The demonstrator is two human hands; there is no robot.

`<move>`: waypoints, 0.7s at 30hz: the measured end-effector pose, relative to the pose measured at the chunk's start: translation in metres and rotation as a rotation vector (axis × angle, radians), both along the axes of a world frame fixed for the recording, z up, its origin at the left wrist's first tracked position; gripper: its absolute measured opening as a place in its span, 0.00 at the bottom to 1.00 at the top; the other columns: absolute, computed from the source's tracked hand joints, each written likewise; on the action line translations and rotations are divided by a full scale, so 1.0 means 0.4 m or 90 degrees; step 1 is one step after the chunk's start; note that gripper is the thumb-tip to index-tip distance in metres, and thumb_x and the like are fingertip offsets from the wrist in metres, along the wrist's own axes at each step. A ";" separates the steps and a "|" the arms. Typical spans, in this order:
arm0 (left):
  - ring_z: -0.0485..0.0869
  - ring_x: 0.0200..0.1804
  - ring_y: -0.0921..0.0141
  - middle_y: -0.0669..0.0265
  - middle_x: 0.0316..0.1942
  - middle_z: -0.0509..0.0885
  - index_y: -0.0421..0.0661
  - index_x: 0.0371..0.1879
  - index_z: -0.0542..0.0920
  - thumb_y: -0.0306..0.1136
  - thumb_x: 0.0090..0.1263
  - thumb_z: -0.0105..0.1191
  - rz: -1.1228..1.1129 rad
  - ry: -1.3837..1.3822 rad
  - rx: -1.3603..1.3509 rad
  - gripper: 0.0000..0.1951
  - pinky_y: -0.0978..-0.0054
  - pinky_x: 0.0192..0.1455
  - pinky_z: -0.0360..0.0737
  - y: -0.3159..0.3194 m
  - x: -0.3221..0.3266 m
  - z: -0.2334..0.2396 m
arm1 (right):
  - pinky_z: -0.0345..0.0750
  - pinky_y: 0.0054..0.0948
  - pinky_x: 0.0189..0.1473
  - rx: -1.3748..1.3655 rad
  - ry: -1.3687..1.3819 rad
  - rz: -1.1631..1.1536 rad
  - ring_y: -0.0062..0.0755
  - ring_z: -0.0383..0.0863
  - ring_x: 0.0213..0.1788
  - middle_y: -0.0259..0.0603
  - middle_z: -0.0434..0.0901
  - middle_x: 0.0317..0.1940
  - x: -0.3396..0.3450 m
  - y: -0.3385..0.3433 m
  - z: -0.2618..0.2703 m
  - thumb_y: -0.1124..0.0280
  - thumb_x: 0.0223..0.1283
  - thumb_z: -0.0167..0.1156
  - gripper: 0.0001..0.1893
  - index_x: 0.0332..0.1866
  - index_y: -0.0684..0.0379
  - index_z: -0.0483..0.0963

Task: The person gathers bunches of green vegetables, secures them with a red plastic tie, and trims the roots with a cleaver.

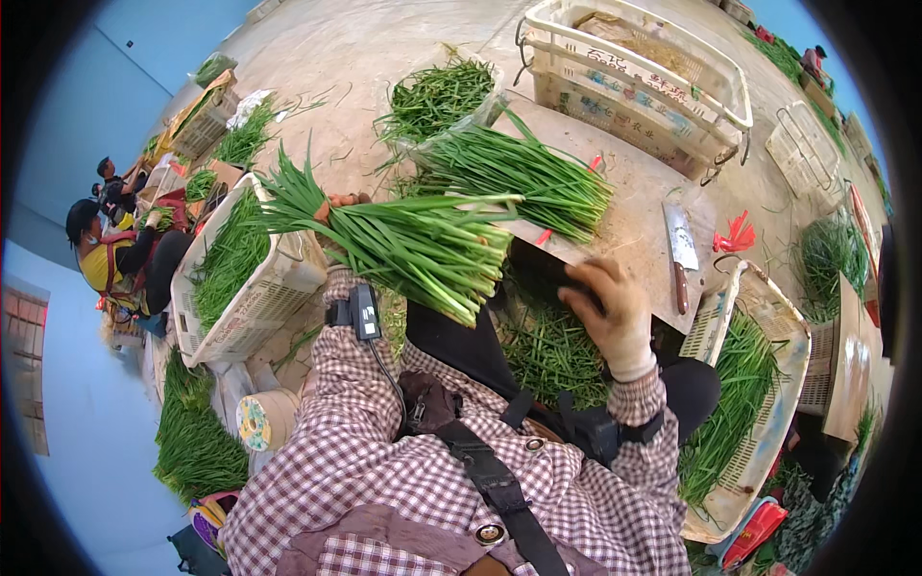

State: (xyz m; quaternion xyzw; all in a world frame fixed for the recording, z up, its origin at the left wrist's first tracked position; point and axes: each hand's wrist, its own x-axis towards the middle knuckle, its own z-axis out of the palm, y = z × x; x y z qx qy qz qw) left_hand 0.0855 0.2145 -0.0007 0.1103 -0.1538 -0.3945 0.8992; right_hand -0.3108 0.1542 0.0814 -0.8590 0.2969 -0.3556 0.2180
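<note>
My left hand (pixel 338 205) grips a bundle of long green garlic chives (pixel 418 248) near its leafy end; the bundle hides most of that hand, and its pale stem ends point right. My right hand (pixel 609 309), in a tan glove with a white cuff, is apart from the bundle with fingers bent and nothing seen in them. A second bundle of chives (pixel 529 180) lies on a board (pixel 634 194) ahead, with red ties by it. On the board's right side is a cleaver (pixel 679 248) with a wooden handle. Red plastic ties (pixel 735 232) lie right of the cleaver.
Plastic crates of greens stand at left (pixel 248 295) and right (pixel 792 389); stacked crates (pixel 634 93) stand beyond the board. A bag of green trimmings (pixel 443 97) sits ahead; more trimmings (pixel 555 353) lie between my legs. A roll (pixel 268 420) is near my left elbow. Co-workers (pixel 119 252) sit at left.
</note>
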 end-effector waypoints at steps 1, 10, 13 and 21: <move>0.81 0.37 0.68 0.65 0.29 0.82 0.43 0.36 0.76 0.34 0.66 0.51 0.000 0.015 -0.004 0.08 0.62 0.57 0.76 0.014 -0.021 0.008 | 0.75 0.36 0.39 -0.039 -0.043 0.030 0.42 0.79 0.38 0.39 0.78 0.40 0.038 -0.015 0.028 0.66 0.50 0.66 0.14 0.42 0.55 0.78; 0.79 0.40 0.72 0.71 0.30 0.78 0.45 0.39 0.74 0.30 0.65 0.52 -0.162 0.048 -0.029 0.07 0.69 0.57 0.74 0.003 -0.118 0.015 | 0.72 0.37 0.48 -0.162 0.175 0.234 0.36 0.75 0.46 0.33 0.78 0.40 0.185 -0.035 0.041 0.70 0.44 0.63 0.14 0.41 0.53 0.78; 0.80 0.40 0.71 0.69 0.31 0.80 0.45 0.40 0.75 0.31 0.67 0.50 -0.166 0.020 0.013 0.07 0.66 0.59 0.73 -0.005 -0.098 -0.003 | 0.72 0.38 0.44 -0.081 0.226 0.284 0.37 0.76 0.42 0.35 0.78 0.35 0.173 -0.024 0.007 0.70 0.45 0.62 0.10 0.36 0.55 0.77; 0.80 0.38 0.71 0.70 0.29 0.79 0.44 0.40 0.74 0.30 0.68 0.49 -0.180 0.062 -0.007 0.06 0.66 0.59 0.72 0.008 -0.096 -0.014 | 0.72 0.36 0.30 0.341 0.266 0.371 0.45 0.74 0.27 0.44 0.75 0.23 -0.059 -0.033 -0.053 0.65 0.55 0.62 0.11 0.30 0.63 0.77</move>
